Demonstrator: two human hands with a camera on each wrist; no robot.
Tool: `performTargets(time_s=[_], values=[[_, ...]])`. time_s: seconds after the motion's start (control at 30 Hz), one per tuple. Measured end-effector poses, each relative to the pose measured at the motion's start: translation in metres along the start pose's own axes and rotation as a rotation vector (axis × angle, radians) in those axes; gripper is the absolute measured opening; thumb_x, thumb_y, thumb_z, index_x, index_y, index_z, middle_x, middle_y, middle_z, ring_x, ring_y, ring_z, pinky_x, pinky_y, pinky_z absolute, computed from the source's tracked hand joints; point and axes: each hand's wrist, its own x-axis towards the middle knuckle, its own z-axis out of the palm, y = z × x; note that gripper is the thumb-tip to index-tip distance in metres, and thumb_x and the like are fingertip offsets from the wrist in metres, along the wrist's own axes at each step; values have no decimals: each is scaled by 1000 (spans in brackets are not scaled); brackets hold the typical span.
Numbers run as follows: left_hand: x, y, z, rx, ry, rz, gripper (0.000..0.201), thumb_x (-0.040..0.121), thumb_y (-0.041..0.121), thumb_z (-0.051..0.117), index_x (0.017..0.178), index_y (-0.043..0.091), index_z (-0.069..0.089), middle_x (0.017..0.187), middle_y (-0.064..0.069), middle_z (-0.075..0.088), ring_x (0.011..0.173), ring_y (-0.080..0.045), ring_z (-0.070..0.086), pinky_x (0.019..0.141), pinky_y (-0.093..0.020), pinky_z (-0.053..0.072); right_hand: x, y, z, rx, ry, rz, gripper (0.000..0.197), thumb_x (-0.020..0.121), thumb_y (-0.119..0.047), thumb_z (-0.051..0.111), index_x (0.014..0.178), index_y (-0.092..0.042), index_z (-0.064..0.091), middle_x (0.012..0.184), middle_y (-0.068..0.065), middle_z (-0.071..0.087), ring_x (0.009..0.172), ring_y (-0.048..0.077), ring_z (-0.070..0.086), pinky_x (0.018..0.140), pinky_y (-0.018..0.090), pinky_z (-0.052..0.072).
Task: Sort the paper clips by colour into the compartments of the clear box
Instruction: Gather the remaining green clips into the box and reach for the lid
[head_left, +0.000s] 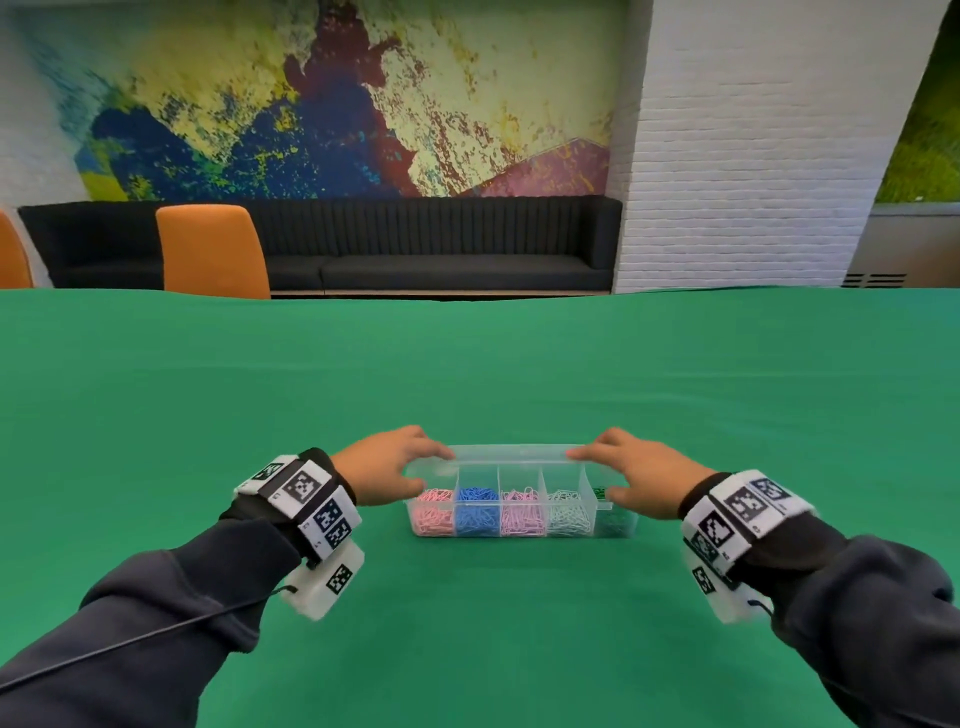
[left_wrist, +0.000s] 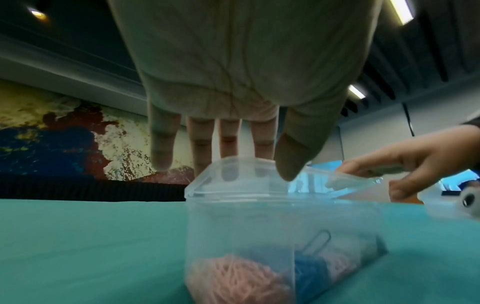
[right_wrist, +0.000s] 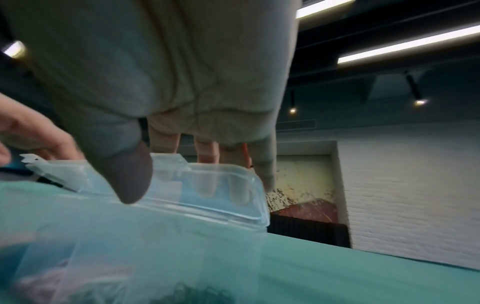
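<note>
A clear box (head_left: 519, 535) with five compartments stands on the green cloth. From left to right it holds salmon clips (head_left: 434, 512), blue clips (head_left: 477, 512), pink clips (head_left: 522, 514), white clips (head_left: 569, 514) and dark green clips (head_left: 613, 519). Its clear lid (head_left: 511, 453) is raised along the back. My left hand (head_left: 434, 470) pinches the lid's left end (left_wrist: 233, 185), thumb in front and fingers behind. My right hand (head_left: 589, 474) pinches the lid's right end (right_wrist: 221, 195) the same way. No loose clips lie on the cloth.
The green cloth (head_left: 467, 364) spreads wide on all sides of the box. Beyond its far edge stand an orange chair (head_left: 213, 249), a black bench (head_left: 441, 249) and a white brick pillar (head_left: 743, 156).
</note>
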Motion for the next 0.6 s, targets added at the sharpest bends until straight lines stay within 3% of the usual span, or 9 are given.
performTargets(time_s=[0.1,0.23,0.3,0.4,0.43,0.53,0.6], values=[[-1,5,5,103,-92,19,56,88,23,57,140,31,39,127,-4,43,112,-21,50,97,-29,39,-4,-12,11,-127,-55,9,76,86,-3,45,144,-46,20,146,3,29,113,19,51,93,27,45],[6,17,10,260,-175,1,63,86,16,55,142,37,34,121,-9,42,108,-26,49,94,-38,42,3,-27,25,-276,-167,37,88,85,0,42,141,-56,4,145,14,21,120,34,42,90,38,50],[8,22,8,302,-186,-8,62,86,14,53,140,38,36,130,-8,39,118,-25,43,100,-40,39,4,-30,25,-295,-231,60,90,85,-3,45,141,-56,-1,150,14,13,131,40,30,93,41,49],[8,27,4,319,-208,7,59,86,7,50,139,32,40,153,-2,23,137,-23,28,111,-46,27,0,-33,23,-310,-313,107,92,86,-5,45,140,-56,-10,157,10,-8,142,43,4,103,45,40],[9,29,3,293,-229,1,58,86,4,47,138,29,41,154,-1,24,136,-24,33,110,-44,30,-1,-34,23,-312,-317,116,92,87,-5,45,141,-55,-10,157,9,-12,142,42,1,105,47,38],[10,37,3,268,-266,-25,62,83,-3,42,137,26,38,144,-5,43,110,-27,55,93,-40,47,0,-42,21,-266,-274,91,86,85,-3,48,147,-41,2,158,2,-12,144,33,-4,111,51,28],[12,41,4,307,-272,-19,70,81,-8,40,141,27,33,147,-4,40,114,-27,54,92,-36,48,6,-55,26,-232,-224,59,79,86,-4,50,149,-24,7,158,1,-8,145,31,-2,114,54,17]])
